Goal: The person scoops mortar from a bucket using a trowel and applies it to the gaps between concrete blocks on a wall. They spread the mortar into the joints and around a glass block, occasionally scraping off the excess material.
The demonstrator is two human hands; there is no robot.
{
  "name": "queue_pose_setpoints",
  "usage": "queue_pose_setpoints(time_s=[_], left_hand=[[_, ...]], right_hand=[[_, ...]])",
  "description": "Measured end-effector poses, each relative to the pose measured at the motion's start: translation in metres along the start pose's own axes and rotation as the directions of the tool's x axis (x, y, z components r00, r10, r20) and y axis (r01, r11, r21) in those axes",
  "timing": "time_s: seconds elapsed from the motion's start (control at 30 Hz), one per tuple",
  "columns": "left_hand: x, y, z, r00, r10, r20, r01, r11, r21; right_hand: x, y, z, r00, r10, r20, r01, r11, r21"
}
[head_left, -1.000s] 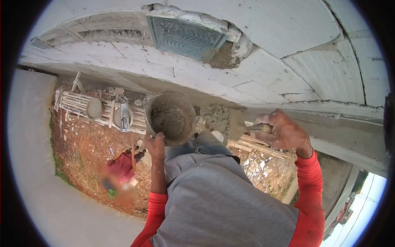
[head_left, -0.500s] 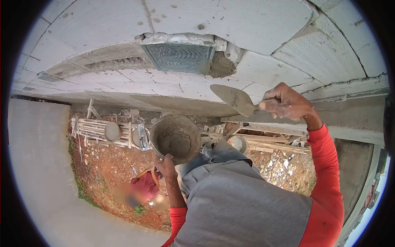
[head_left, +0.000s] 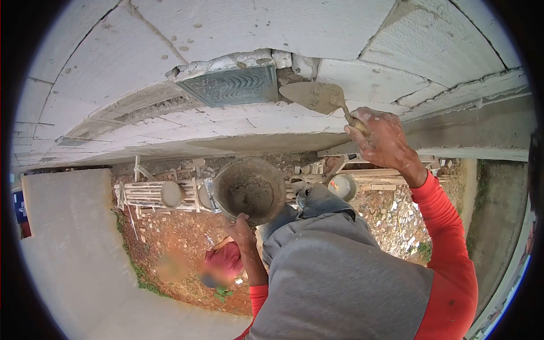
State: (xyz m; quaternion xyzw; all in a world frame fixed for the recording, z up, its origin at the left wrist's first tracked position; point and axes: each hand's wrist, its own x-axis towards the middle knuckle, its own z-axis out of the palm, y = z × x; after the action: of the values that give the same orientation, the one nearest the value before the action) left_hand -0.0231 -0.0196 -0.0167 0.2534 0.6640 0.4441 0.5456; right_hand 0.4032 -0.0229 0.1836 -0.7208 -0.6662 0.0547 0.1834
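Observation:
My right hand (head_left: 384, 137) is wrapped round the handle of a trowel (head_left: 317, 97), whose mortar-smeared blade lies over the mortar-filled gap at the right of a greenish patterned block (head_left: 232, 86) in the wall. My left hand (head_left: 241, 231) grips the near rim of a round bucket (head_left: 249, 191) with wet grey mortar inside. The bucket is below the wall face, left of the trowel.
A wall of pale blocks (head_left: 238, 28) curves across the top. Far below are a wooden scaffold (head_left: 144, 194), a second bucket (head_left: 341, 187), timber (head_left: 385, 180), rubble, and a person in a dark red shirt (head_left: 224, 260). A grey slab (head_left: 73, 209) spans the left.
The trowel has moved up and left to the gap beside the patterned block, and its blade has turned. The view has shifted; the bucket remains in my left hand.

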Motion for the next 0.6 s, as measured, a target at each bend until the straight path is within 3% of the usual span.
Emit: queue_pose_setpoints(time_s=[0.03,0.13,0.23,0.33,0.43,0.6], left_hand=[[0.003,-0.001,0.0,1.0,-0.016,-0.01,0.016,1.0,0.01],[0.013,-0.01,-0.005,1.0,-0.006,-0.015,0.007,0.999,0.033],[0.018,-0.01,-0.007,1.0,0.014,0.007,-0.014,0.998,0.055],[0.015,-0.005,-0.005,1.0,0.016,-0.007,-0.015,0.997,0.075],[0.025,-0.02,-0.017,0.999,0.026,0.038,-0.029,0.998,0.059],[0.035,-0.033,-0.022,1.0,0.024,-0.01,-0.023,0.995,0.096]], right_hand=[[-0.006,0.009,0.007,1.0,-0.006,-0.007,0.005,0.993,-0.118],[-0.017,0.023,0.01,0.987,0.012,0.16,0.022,0.978,-0.207],[-0.015,0.023,0.013,0.975,0.114,0.191,-0.069,0.971,-0.229],[-0.009,0.029,0.024,0.972,0.148,0.183,-0.07,0.924,-0.377],[0.006,0.016,0.02,0.977,0.124,0.172,-0.049,0.921,-0.387],[0.021,-0.022,-0.003,0.989,0.116,0.092,-0.077,0.934,-0.349]])
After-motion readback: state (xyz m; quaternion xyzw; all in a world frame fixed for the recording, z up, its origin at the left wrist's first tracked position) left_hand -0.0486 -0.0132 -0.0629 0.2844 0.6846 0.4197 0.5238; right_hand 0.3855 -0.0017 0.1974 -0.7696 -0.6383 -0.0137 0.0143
